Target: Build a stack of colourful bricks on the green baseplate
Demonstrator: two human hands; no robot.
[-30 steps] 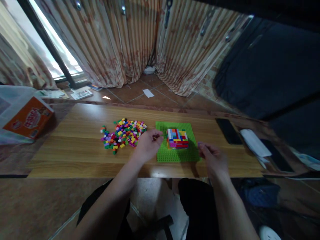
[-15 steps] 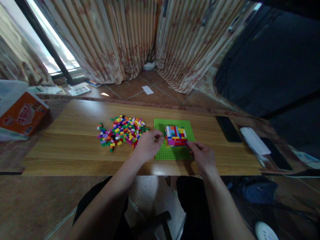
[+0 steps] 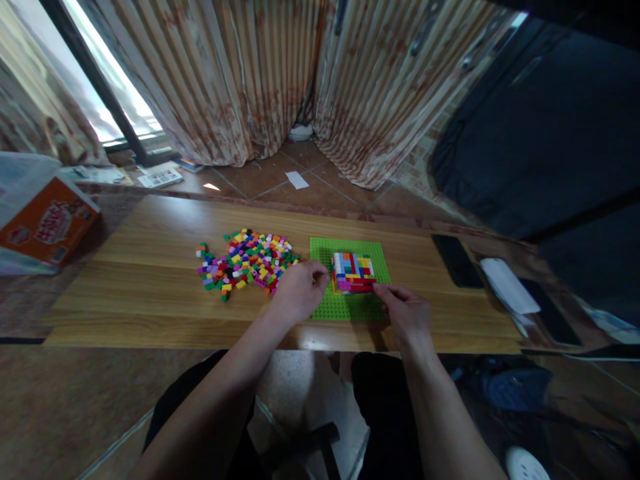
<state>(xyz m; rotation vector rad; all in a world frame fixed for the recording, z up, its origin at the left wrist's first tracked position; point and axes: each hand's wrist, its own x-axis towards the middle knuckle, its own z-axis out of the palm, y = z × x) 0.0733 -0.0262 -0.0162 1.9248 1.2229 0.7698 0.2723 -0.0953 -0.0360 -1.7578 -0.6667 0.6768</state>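
Observation:
A green baseplate (image 3: pixel 371 253) lies on the wooden table (image 3: pixel 150 293), with a multicoloured block of stacked bricks (image 3: pixel 353 272) standing on it. My left hand (image 3: pixel 299 291) rests at the plate's left edge, fingers curled, thumb and fingertips touching the block's left side. My right hand (image 3: pixel 407 315) is at the block's front right corner, fingers pinched against it. Whether the right fingers hold a small brick is too small to tell. A heap of loose coloured bricks (image 3: pixel 245 260) lies left of the plate, just beyond my left hand.
A black phone (image 3: pixel 453 260) and a white flat object (image 3: pixel 509 285) lie on the table's right end. An orange box (image 3: pixel 44 223) in a clear bag sits at the far left. Curtains (image 3: pixel 250 73) hang behind, above a tiled floor.
My right hand moved left from the plate's right edge to the brick block and stays there. My left hand shifted slightly right against the block's left side.

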